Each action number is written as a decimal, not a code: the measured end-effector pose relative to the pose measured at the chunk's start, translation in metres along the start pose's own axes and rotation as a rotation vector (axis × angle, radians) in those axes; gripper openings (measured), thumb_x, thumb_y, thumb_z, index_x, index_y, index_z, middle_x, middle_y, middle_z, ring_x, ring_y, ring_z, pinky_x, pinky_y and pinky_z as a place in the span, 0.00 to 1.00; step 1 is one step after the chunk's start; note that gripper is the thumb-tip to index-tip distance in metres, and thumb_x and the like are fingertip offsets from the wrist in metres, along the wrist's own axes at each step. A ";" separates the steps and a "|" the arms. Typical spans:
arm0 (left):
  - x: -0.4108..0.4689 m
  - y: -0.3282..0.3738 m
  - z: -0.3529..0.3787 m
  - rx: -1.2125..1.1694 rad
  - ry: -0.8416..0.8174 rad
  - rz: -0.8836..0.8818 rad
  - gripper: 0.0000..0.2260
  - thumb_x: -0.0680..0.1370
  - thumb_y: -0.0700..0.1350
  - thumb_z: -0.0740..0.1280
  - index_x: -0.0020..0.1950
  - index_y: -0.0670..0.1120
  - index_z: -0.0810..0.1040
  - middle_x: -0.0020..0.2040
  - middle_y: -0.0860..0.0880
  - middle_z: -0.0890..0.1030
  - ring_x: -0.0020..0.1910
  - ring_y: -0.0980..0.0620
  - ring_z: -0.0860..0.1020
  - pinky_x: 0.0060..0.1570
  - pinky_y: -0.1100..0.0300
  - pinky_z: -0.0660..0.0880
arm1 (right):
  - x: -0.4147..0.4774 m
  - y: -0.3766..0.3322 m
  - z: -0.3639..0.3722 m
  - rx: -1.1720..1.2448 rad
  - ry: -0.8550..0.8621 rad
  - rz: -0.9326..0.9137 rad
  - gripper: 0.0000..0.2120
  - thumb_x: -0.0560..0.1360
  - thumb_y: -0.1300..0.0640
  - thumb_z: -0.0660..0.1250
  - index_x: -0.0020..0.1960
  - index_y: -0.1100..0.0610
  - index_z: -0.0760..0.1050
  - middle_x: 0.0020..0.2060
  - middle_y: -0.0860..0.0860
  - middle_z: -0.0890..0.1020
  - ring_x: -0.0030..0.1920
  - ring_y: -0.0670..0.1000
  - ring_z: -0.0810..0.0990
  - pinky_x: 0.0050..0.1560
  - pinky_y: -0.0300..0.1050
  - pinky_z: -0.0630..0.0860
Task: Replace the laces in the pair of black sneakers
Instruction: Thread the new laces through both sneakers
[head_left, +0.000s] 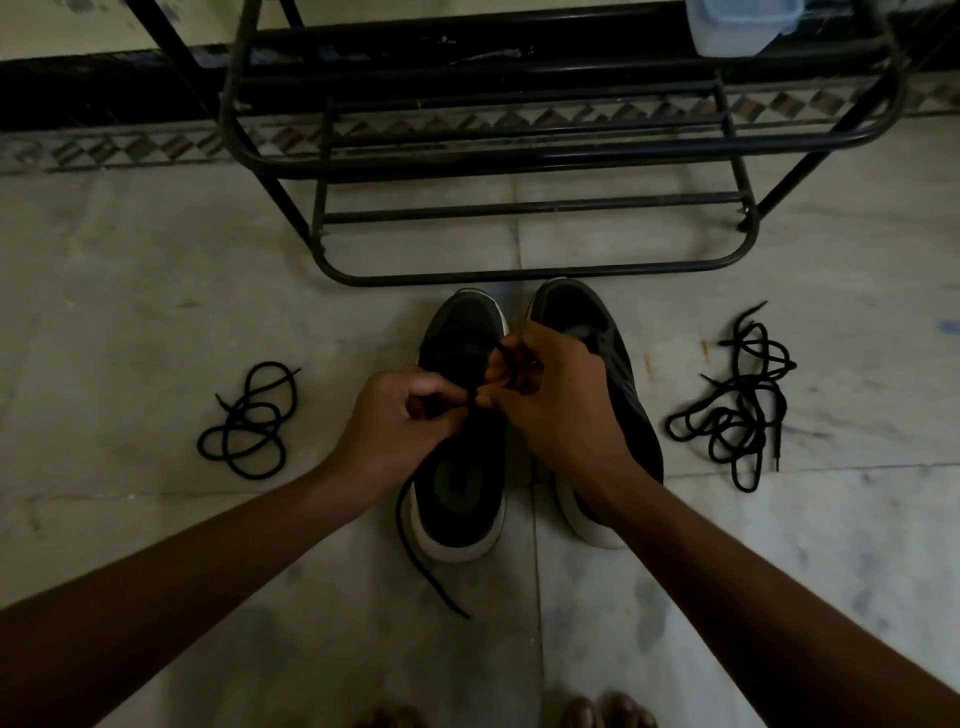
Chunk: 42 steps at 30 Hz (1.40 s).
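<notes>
The left sneaker (457, 483) stands just beside the right sneaker (623, 374) on the floor (156, 312), before a shoe rack (519, 156). Above it, the left hand (395, 426) and right hand (550, 400) pinch a black lace (399, 512), fingers (441, 387) curled tight, apparently near the eyelets. A coiled lace (253, 415) and a lace pile (743, 410) flank the pair.

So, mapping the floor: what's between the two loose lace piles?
Head view: black sneakers, left hand and right hand pinching a lace over them.
</notes>
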<state>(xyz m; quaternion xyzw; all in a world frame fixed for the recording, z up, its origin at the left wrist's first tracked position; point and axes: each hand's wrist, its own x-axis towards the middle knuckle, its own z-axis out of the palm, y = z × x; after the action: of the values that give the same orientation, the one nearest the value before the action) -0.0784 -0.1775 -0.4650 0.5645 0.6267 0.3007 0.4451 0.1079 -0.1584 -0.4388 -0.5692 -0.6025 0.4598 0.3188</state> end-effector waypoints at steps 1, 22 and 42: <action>-0.002 0.001 -0.001 -0.024 0.009 0.010 0.14 0.71 0.34 0.78 0.43 0.55 0.86 0.39 0.56 0.83 0.33 0.63 0.79 0.36 0.72 0.73 | -0.003 0.001 0.002 -0.007 0.018 -0.005 0.13 0.73 0.65 0.74 0.52 0.51 0.78 0.44 0.45 0.82 0.46 0.40 0.82 0.48 0.32 0.80; 0.006 0.028 -0.066 -0.182 0.242 -0.103 0.09 0.83 0.41 0.62 0.45 0.53 0.72 0.34 0.55 0.76 0.29 0.56 0.72 0.30 0.61 0.68 | -0.073 0.015 0.065 -0.119 0.132 -0.073 0.33 0.78 0.72 0.61 0.80 0.62 0.56 0.79 0.55 0.60 0.80 0.50 0.57 0.78 0.40 0.57; -0.034 0.052 -0.077 0.160 -1.003 0.009 0.07 0.82 0.46 0.69 0.55 0.53 0.87 0.47 0.56 0.82 0.48 0.58 0.81 0.49 0.65 0.76 | -0.073 0.009 0.056 -0.286 0.181 -0.260 0.25 0.74 0.66 0.70 0.69 0.51 0.75 0.75 0.57 0.60 0.76 0.59 0.62 0.70 0.44 0.70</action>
<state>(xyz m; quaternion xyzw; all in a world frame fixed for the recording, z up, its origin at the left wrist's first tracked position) -0.1256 -0.1913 -0.3794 0.6743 0.3547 -0.0544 0.6453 0.0716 -0.2411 -0.4577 -0.5651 -0.6987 0.2718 0.3443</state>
